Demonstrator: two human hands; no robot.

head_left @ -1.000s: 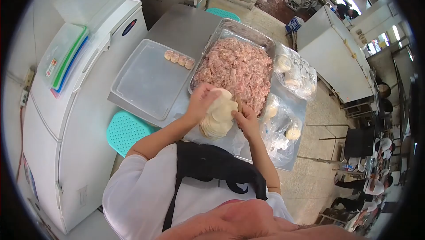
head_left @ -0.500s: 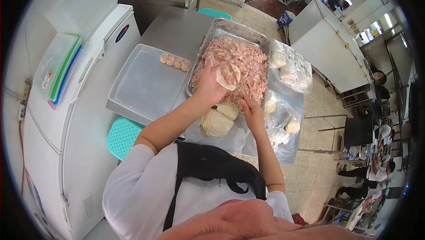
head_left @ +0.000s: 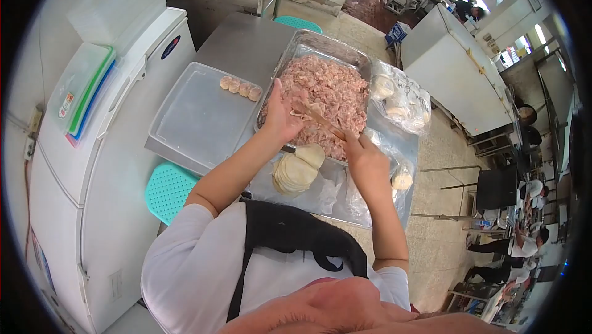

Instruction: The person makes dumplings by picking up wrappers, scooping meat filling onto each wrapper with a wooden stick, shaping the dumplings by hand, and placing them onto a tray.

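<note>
Across the steel table [head_left: 246,38], two hands work at a deep metal pan [head_left: 353,55] of ground meat.
Left of the pan lies a plastic tray [head_left: 194,115], with small filled wrappers [head_left: 239,87] in a row at its far right; they look soft and would likely dent unless lifted lightly from beneath. The ground meat [head_left: 336,84] seems heavy, sticky and slick, best scooped. At its far left side, the left hand [head_left: 285,118] is spread palm-up; whether a wrapper rests there, I cannot tell. The right hand [head_left: 369,160], at the near right, pinches the handle of a narrow wooden spatula [head_left: 328,124], light and stiff by its look. Nearer, the round dough wrappers [head_left: 295,175] overlap; probably thin, floppy and easily torn, each wants taking by its edge.
</note>
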